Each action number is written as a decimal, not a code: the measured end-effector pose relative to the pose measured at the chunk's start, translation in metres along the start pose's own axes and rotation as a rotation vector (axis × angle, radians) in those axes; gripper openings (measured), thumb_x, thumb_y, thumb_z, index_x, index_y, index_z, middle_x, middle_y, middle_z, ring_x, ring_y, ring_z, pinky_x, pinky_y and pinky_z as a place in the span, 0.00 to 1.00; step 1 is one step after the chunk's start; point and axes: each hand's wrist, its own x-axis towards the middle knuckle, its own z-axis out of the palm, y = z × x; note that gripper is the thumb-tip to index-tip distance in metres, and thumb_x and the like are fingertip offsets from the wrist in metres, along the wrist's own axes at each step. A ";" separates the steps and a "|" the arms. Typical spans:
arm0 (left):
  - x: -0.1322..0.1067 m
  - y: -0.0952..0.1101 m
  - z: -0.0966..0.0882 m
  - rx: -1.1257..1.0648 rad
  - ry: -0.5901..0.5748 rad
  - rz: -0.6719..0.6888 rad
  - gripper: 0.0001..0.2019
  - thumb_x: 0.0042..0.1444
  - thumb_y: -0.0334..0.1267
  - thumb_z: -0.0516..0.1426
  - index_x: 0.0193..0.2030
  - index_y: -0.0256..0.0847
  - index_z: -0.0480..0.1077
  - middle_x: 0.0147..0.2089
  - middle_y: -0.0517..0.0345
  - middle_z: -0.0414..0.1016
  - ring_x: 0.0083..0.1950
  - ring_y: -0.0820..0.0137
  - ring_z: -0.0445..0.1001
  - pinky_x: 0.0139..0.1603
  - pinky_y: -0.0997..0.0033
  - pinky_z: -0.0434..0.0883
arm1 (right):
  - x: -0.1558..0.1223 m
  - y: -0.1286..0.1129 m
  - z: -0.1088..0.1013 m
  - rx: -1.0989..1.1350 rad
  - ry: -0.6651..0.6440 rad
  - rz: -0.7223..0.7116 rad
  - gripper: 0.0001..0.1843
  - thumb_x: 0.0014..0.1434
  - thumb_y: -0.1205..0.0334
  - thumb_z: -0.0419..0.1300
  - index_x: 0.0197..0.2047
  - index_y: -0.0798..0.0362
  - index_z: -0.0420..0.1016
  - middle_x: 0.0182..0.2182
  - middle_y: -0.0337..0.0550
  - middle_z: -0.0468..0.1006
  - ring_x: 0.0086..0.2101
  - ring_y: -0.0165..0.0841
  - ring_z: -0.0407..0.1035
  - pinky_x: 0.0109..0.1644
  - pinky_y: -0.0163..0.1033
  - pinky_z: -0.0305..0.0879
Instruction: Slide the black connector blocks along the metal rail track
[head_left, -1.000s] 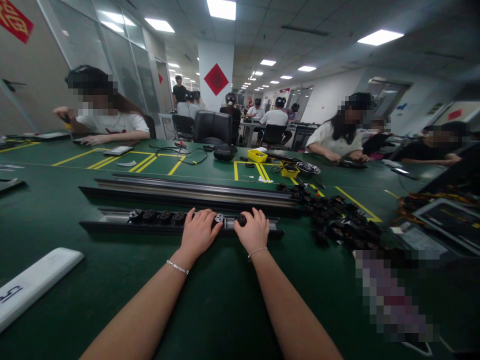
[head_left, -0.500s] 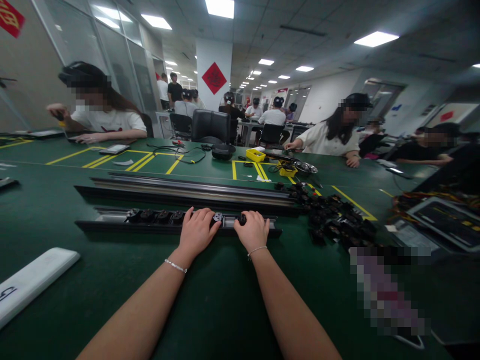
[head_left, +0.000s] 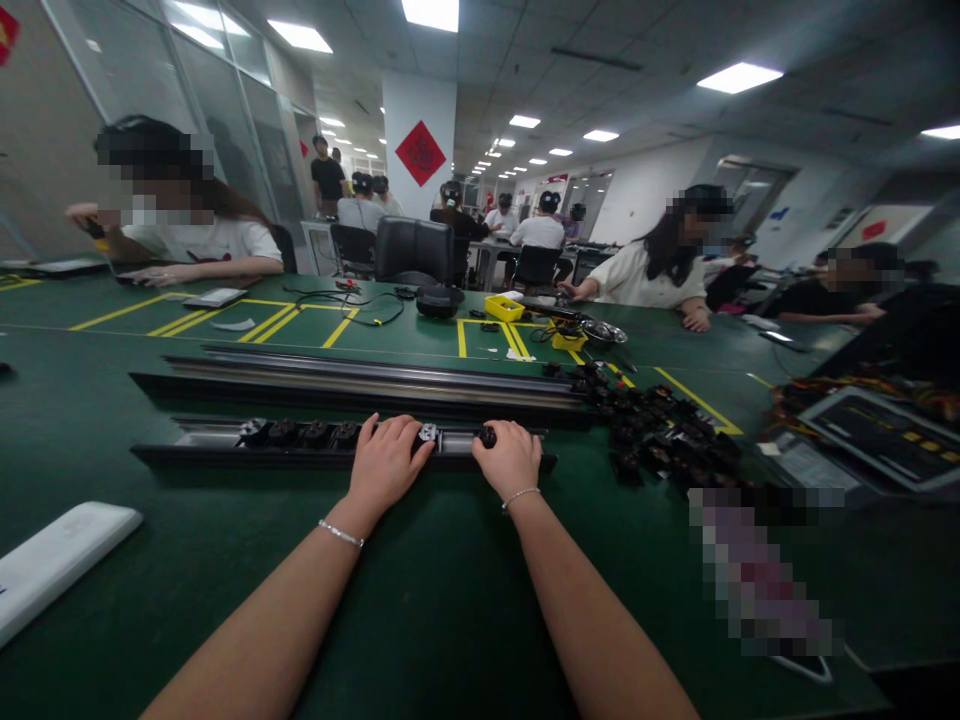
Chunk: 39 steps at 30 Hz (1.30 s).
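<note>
A short black rail with a silvery channel (head_left: 202, 440) lies crosswise in front of me. Several black round modules (head_left: 315, 434) sit in a row in its left half. My left hand (head_left: 388, 465) is closed over the rail's middle, fingers across the top and thumb on the near side beside a grey-faced module (head_left: 428, 433). Its palm hides part of the row. Toward the right end, my right hand (head_left: 508, 458) grips a small black module (head_left: 488, 437) between thumb and fingers at the channel. Bare channel shows between the hands.
Longer black rails (head_left: 360, 385) lie just behind. A heap of black modules (head_left: 660, 430) is at the right, near a metal-cased device (head_left: 862, 430). A white bar-shaped object (head_left: 67, 560) lies at left. A yellow tray (head_left: 504, 308) and co-workers are across the green table (head_left: 420, 600).
My right hand and its black module have shifted slightly right along the rail, away from the grey-faced module. My left hand stays on the rail. The whole view has shifted a little.
</note>
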 end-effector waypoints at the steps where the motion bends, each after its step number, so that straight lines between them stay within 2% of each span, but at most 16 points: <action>1: 0.000 0.000 0.000 0.000 0.001 -0.001 0.17 0.60 0.48 0.46 0.46 0.43 0.69 0.48 0.52 0.75 0.50 0.62 0.70 0.62 0.52 0.51 | 0.000 0.001 0.000 -0.001 0.005 0.000 0.16 0.52 0.56 0.55 0.44 0.47 0.73 0.48 0.42 0.74 0.55 0.40 0.58 0.62 0.53 0.39; 6: 0.000 -0.001 0.001 -0.010 0.010 0.002 0.16 0.59 0.47 0.47 0.46 0.44 0.70 0.48 0.51 0.75 0.50 0.62 0.71 0.61 0.51 0.51 | -0.002 0.005 0.002 -0.045 0.043 0.001 0.21 0.52 0.54 0.55 0.49 0.49 0.71 0.51 0.46 0.72 0.56 0.42 0.56 0.63 0.57 0.34; 10: 0.000 -0.001 0.000 -0.034 0.008 -0.009 0.17 0.59 0.47 0.47 0.46 0.44 0.70 0.48 0.51 0.75 0.50 0.61 0.71 0.61 0.51 0.51 | -0.001 0.008 0.002 -0.100 0.058 0.017 0.22 0.51 0.49 0.55 0.47 0.50 0.72 0.54 0.48 0.69 0.59 0.47 0.51 0.62 0.59 0.34; 25: 0.000 0.000 -0.001 -0.038 -0.013 -0.020 0.17 0.59 0.47 0.46 0.46 0.44 0.70 0.48 0.51 0.75 0.50 0.62 0.71 0.61 0.51 0.52 | 0.001 0.011 -0.007 -0.033 -0.001 0.027 0.17 0.53 0.57 0.54 0.46 0.44 0.72 0.50 0.41 0.72 0.57 0.42 0.54 0.62 0.55 0.38; 39: -0.001 -0.001 -0.002 -0.030 -0.026 -0.011 0.17 0.59 0.47 0.46 0.46 0.44 0.69 0.49 0.51 0.75 0.51 0.62 0.70 0.61 0.51 0.52 | 0.001 0.010 -0.008 -0.048 -0.012 0.021 0.14 0.53 0.57 0.54 0.43 0.46 0.72 0.48 0.42 0.73 0.57 0.43 0.55 0.61 0.55 0.39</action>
